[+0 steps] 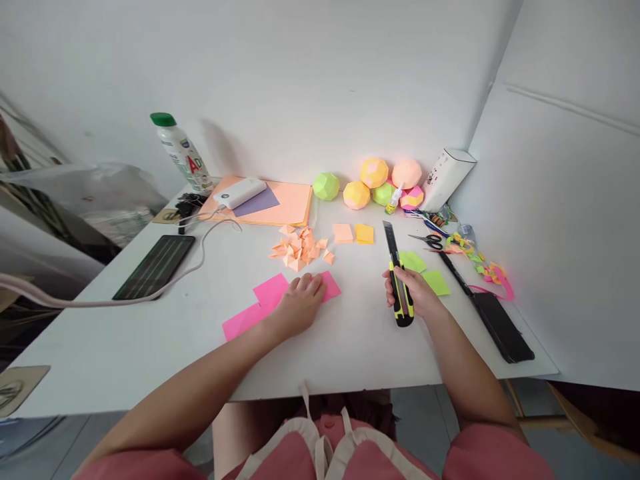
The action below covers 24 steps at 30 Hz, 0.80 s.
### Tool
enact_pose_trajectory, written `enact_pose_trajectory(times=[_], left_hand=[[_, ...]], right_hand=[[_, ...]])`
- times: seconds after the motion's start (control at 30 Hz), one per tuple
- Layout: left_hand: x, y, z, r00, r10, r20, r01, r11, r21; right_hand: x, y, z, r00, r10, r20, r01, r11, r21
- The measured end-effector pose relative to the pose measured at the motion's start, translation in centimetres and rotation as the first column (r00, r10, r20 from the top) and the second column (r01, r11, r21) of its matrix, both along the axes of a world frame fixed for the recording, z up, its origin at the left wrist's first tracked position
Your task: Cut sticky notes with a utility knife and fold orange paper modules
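My right hand (415, 290) is wrapped round a black and yellow utility knife (401, 300). Its blade is out and points away from me, raised above the table. On the left, my left hand (303, 303) presses down on a pink paper piece (330, 285) with its fingers bent and close together; the fingertips' underside is hidden. More pink paper (245, 321) lies beneath and beside that wrist. Just beyond it is a pile of folded peach paper pieces (299, 248). Green paper squares (436, 283) lie beyond and beside my right hand.
Several faceted paper balls (357, 195) and a small glue bottle (394, 199) stand at the back. Scissors (433, 241), paper scraps (493, 273) and a black long-handled tool (500, 323) lie right. Left are a phone (155, 267), power bank (241, 193), cable (203, 250) and bottle (185, 157).
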<state>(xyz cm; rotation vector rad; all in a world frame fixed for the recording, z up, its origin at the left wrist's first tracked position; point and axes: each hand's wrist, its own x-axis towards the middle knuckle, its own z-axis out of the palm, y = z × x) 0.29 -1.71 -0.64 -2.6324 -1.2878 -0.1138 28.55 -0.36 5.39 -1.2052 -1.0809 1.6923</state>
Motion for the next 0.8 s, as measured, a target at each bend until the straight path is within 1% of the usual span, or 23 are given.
enact_pose_trajectory(times=[0.2, 0.4, 0.67, 0.8], left_hand=[[0.07, 0.04, -0.01, 1.000, 0.003, 0.004, -0.003, 1.000, -0.026], [0.12, -0.05, 0.15, 1.000, 0.008, 0.001, -0.008, 0.999, -0.032], [-0.01, 0.01, 0.00, 1.000, 0.003, -0.015, -0.003, 1.000, -0.030], [0.05, -0.05, 0.16, 0.999, 0.009, -0.035, -0.010, 1.000, -0.024]], right_hand=[[0.11, -0.04, -0.13, 0.998, -0.048, 0.051, 0.048, 0.999, 0.007], [-0.03, -0.15, -0.62, 0.998, -0.028, 0.058, 0.025, 0.998, 0.052], [-0.35, -0.19, -0.25, 0.998, -0.042, 0.049, 0.041, 0.999, 0.018], [-0.26, -0.21, -0.25, 0.997, -0.030, 0.075, 0.029, 0.999, 0.014]])
